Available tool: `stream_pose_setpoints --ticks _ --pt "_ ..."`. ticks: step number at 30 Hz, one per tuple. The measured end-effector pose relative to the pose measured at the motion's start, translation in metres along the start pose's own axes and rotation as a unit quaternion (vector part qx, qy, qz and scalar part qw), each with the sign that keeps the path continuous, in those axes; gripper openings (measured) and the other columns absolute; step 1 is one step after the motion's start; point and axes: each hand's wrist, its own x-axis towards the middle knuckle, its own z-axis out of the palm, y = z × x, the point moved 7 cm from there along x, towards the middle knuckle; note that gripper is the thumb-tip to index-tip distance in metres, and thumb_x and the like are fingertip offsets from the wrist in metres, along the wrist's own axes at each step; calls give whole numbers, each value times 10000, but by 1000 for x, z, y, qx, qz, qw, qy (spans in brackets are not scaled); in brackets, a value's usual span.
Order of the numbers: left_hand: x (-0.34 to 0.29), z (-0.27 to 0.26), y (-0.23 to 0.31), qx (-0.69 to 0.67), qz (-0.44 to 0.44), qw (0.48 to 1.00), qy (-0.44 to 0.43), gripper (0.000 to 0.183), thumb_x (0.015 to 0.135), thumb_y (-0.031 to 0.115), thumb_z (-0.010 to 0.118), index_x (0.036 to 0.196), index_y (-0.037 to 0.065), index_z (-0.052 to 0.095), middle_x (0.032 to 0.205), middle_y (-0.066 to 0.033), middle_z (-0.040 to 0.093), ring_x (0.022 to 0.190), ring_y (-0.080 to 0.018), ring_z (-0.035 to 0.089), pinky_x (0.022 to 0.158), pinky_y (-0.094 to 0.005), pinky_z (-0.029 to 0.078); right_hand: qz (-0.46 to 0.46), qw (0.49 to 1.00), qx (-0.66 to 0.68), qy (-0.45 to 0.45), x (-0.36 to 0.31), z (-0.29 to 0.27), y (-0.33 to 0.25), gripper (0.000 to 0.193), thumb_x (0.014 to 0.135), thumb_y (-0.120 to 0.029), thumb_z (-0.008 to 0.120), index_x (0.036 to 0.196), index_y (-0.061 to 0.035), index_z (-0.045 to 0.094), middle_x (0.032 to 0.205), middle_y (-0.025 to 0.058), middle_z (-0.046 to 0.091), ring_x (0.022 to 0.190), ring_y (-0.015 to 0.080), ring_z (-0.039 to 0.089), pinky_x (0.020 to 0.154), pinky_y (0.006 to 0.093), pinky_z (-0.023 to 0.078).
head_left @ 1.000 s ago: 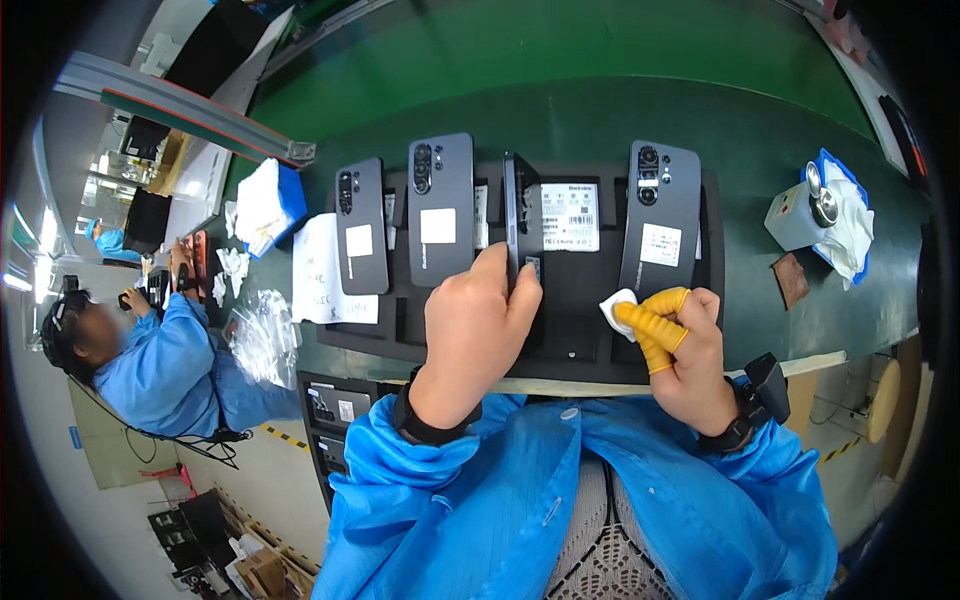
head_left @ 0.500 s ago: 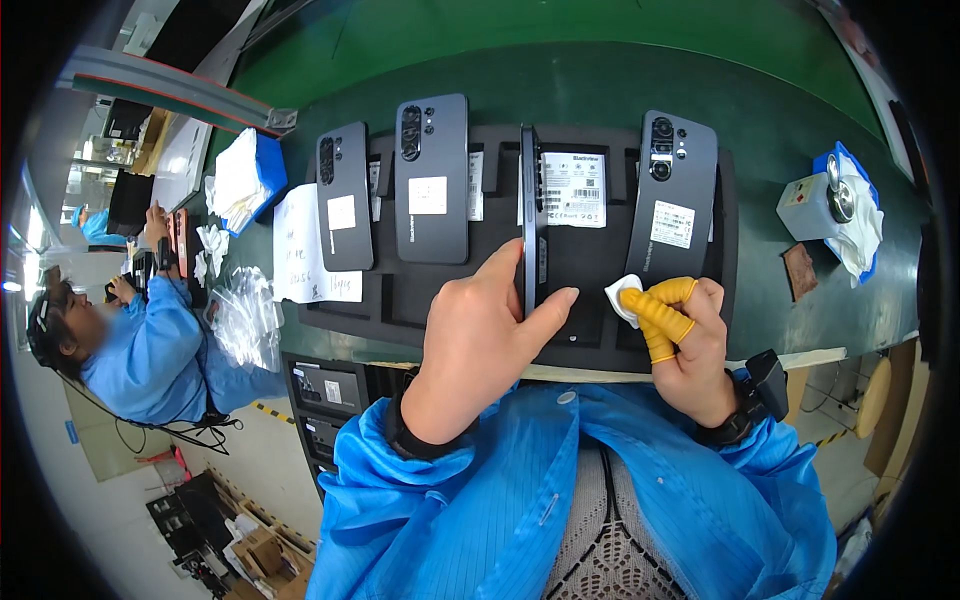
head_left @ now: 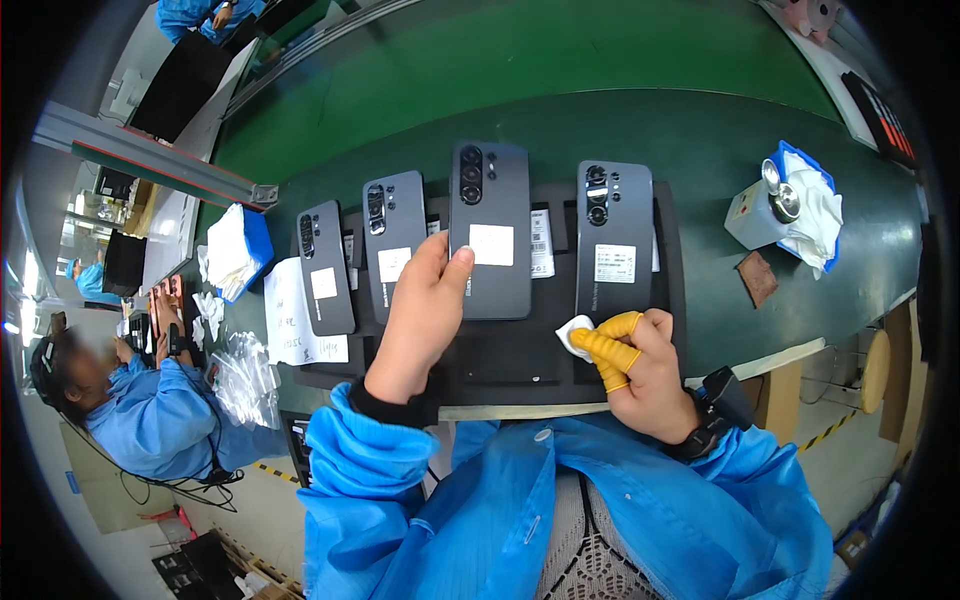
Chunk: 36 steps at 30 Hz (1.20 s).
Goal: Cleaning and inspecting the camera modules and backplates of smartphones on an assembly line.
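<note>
My left hand grips the lower left edge of a dark smartphone, its thumb by a white label. The phone's back, with its camera lenses, faces up over the black foam tray. Pinched in my right hand is a small white wipe; yellow finger cots cover some of the fingers. That hand is just below another smartphone on the tray's right side. To the left lie two more labelled smartphones, one beside my left hand and one at the tray's end.
At right stand a white bottle with a metal top, a blue box of white wipes and a brown scrap. Another blue box, a handwritten sheet and clear plastic bags are at left, near a co-worker.
The held phone, edge-on before, now shows its back. My left hand, open beside it earlier, has closed on its edge. My right hand still pinches the wipe. The whole view has shifted.
</note>
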Motion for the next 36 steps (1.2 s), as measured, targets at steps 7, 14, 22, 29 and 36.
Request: stream_pose_setpoints --ticks 7,14,22,29,36 --pt "-16 18 36 430 171 880 102 337 868 104 661 1168 -30 585 989 -202 603 791 -303 617 703 -362 493 27 998 -3 51 -3 -34 10 342 734 17 687 1048 -107 735 940 36 611 845 246 492 825 344 355" --pt "-21 90 17 123 -8 986 -116 468 939 162 573 1324 -62 431 1098 -211 631 651 -229 658 699 -354 528 28 995 -31 87 -8 -40 25 322 735 14 700 1036 -98 734 934 35 598 869 252 491 799 325 398" --pt "6 101 4 86 -19 993 -72 492 892 280 674 1183 -79 508 830 -114 648 626 -200 624 613 -314 497 24 995 -10 100 -12 -41 25 330 727 10 697 1036 -98 734 935 30 605 844 236 489 805 330 370" --pt "-2 119 29 302 16 941 -150 415 869 265 719 1086 -40 539 770 -60 610 710 -113 588 583 -287 454 -5 994 -10 107 -12 -43 24 354 718 1 691 1054 -102 728 923 30 607 809 219 498 816 353 337" --pt "-6 118 21 91 20 988 -125 242 927 107 598 1097 -38 503 943 -149 656 849 -211 653 763 -317 510 -20 991 -17 134 -10 -52 11 334 731 -5 701 1048 -107 730 908 33 607 797 217 511 803 347 349"
